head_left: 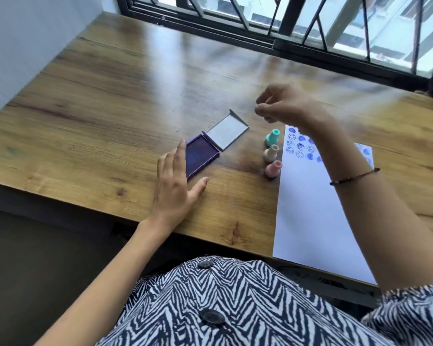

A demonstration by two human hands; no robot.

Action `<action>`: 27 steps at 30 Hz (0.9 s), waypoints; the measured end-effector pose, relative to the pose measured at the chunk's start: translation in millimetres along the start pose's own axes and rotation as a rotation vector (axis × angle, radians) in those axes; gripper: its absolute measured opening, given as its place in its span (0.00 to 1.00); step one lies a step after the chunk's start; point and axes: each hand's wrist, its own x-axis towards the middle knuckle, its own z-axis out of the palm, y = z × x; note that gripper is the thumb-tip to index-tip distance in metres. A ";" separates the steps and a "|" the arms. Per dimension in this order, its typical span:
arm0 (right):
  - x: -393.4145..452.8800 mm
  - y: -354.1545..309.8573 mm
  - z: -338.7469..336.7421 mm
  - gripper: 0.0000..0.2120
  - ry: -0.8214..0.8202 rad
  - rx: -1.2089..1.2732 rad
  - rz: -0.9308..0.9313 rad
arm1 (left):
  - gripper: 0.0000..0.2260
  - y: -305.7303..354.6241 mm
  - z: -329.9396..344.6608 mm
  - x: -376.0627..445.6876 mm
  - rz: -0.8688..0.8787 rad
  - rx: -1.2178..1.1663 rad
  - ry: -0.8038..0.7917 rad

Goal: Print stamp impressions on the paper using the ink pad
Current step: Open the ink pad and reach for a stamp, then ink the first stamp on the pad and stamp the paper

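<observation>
A purple ink pad [201, 156] lies with its lid [227, 132] folded back on the wooden table [98, 116]. My left hand [176, 181] rests flat beside its near left edge, fingers apart, holding nothing. Three small stamps stand in a row right of the pad: a teal stamp [272, 137], a cream stamp [271, 153] and a pink stamp [273, 169]. A white paper [310, 216] lies to their right with several blue smiley and heart prints near its top. My right hand [279, 104] hovers above the teal stamp, fingers curled loosely, nothing visible in it.
A window with black metal bars [285, 18] runs along the table's far edge. The table's near edge [135, 221] is close to my body, and the paper overhangs it slightly. A thin bracelet [353, 176] circles my right wrist.
</observation>
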 end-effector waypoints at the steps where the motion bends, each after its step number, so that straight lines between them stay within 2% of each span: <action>1: -12.2 2.9 -1.0 0.08 0.054 -0.098 -0.029 | 0.35 3.0 -1.3 -2.5 0.012 -0.005 0.020; 3: -42.2 15.4 -1.4 0.08 0.109 -0.318 -0.050 | 0.31 13.8 1.5 -5.6 0.036 -0.032 0.025; 5: -68.1 32.9 5.4 0.08 0.073 -0.421 -0.033 | 0.27 25.8 7.2 -9.0 0.033 -0.073 0.005; 8: -82.6 45.4 22.1 0.12 0.041 -0.458 0.007 | 0.22 34.3 5.8 -5.5 0.035 -0.123 0.019; 12: -89.5 54.5 41.1 0.17 0.105 -0.426 0.032 | 0.18 42.8 4.6 -6.6 0.041 -0.179 0.022; 14: -90.3 56.4 45.8 0.10 0.161 -0.412 0.029 | 0.17 45.9 3.9 -8.9 0.033 -0.211 0.021; 16: -89.4 55.4 47.5 0.08 0.200 -0.279 0.018 | 0.15 47.2 3.3 -9.8 0.004 -0.292 -0.003; 17: -89.7 53.2 49.0 0.08 0.185 -0.128 0.015 | 0.15 47.4 3.5 -10.1 -0.036 -0.374 -0.032; 19: -92.9 43.2 52.0 0.06 0.072 0.249 0.032 | 0.14 49.6 3.0 -9.2 -0.189 -0.600 -0.140; 21: -94.4 36.2 57.0 0.03 -0.030 0.493 0.028 | 0.14 50.3 4.0 -7.5 -0.310 -0.791 -0.207; 23: -94.0 29.5 64.5 0.02 -0.092 0.573 0.011 | 0.13 47.7 4.6 -6.7 -0.337 -0.885 -0.186; 27: -93.5 19.0 81.1 0.04 -0.141 0.650 -0.023 | 0.10 38.2 0.7 -8.8 -0.365 -0.915 -0.101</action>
